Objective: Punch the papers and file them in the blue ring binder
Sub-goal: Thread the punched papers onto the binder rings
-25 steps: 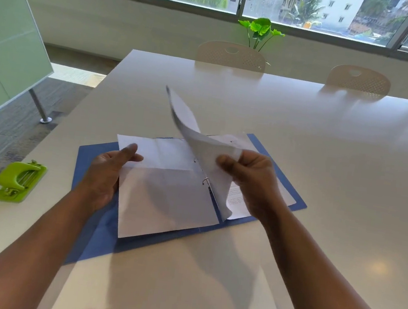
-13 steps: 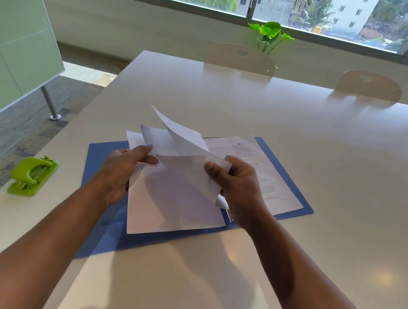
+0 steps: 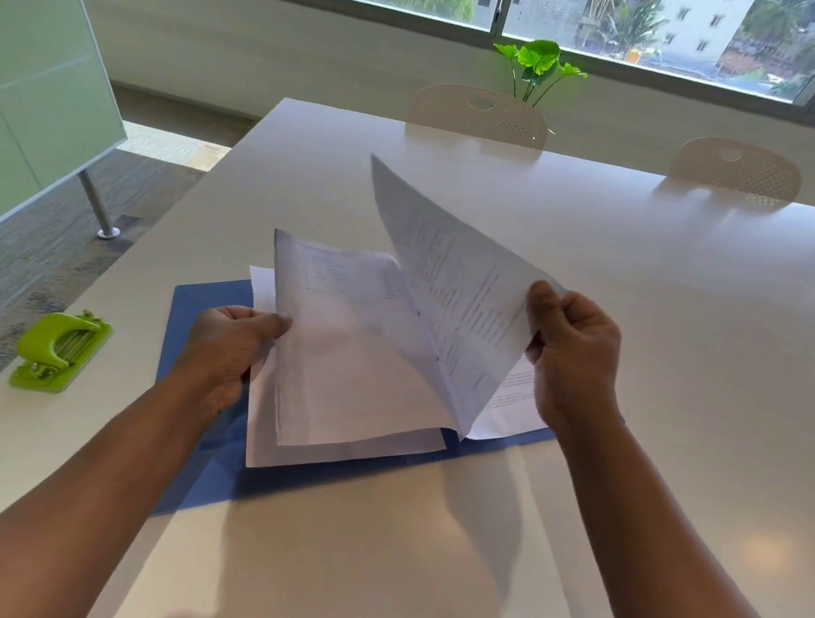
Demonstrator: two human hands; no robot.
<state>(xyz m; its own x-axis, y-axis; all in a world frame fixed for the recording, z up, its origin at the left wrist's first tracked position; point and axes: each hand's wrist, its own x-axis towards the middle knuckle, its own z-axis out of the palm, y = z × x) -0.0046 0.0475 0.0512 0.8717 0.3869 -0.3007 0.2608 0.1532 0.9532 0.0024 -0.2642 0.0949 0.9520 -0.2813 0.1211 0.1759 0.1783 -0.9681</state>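
Note:
The blue ring binder [image 3: 209,303] lies open on the white table [image 3: 650,340] in front of me. White papers [image 3: 349,379] lie on its left half, and a printed sheet [image 3: 512,400] on its right half. My left hand [image 3: 226,352] pinches the left edge of a lifted sheet. My right hand [image 3: 569,361] pinches the edge of a printed page [image 3: 455,284] that stands raised and curved above the binder's middle. The binder's rings are hidden behind the papers.
A green hole punch [image 3: 59,350] sits near the table's left edge. Two beige chairs [image 3: 478,113] [image 3: 735,168] stand at the far side, with a green plant [image 3: 538,66] behind. A green-white board [image 3: 23,66] on a metal leg stands at the left.
My right hand has swung the printed page up and to the right. My left hand has taken the left sheet's edge and lifted it off the stack.

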